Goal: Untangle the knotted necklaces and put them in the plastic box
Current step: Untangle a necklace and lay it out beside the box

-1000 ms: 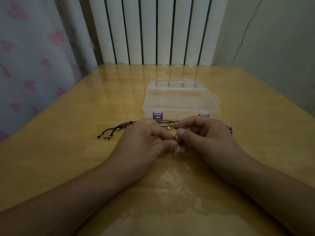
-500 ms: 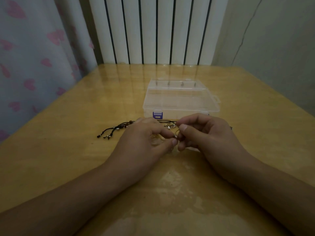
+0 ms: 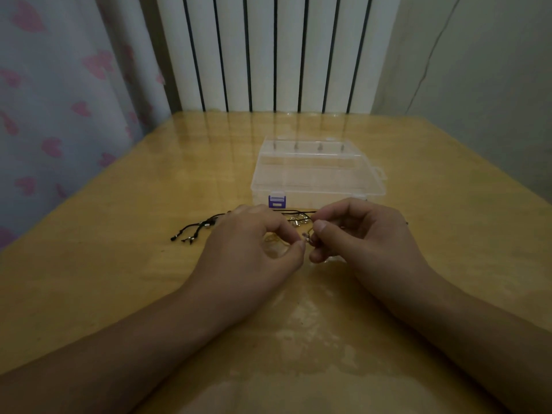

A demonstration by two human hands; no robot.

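1. My left hand (image 3: 251,252) is curled, thumb and forefinger pinching a thin gold-coloured chain necklace (image 3: 276,241) just above the table; the fine links show only faintly under my fingers.
2. My right hand (image 3: 361,234) is curled too, thumb and forefinger pinching a small silvery metal piece (image 3: 307,236) where the tangle sits. My two sets of fingertips almost touch.
3. Just behind my hands lies a black cord necklace with small metal beads (image 3: 197,230). Its long axis runs left to right across the table: the loose knotted ends point to my left, and the cord passes behind my left hand toward the right one. A few silvery charms (image 3: 298,220) lie on it between my hands. I cannot tell how the cord and chain are knotted together.
4. Beyond the cord, close to it, stands the clear plastic box with a purple latch (image 3: 316,174), lid down, its long side facing me and a small tab sticking out on the right.
5. Everything rests on a glossy yellowish wooden table (image 3: 119,279), which mirrors the room and shows paler worn patches near me.
6. At the table's far edge stands a white ribbed radiator with dark gaps (image 3: 277,52). A pale curtain with pink hearts (image 3: 59,94) hangs on the left; a plain greyish wall (image 3: 478,85) is on the right. The light is dim.
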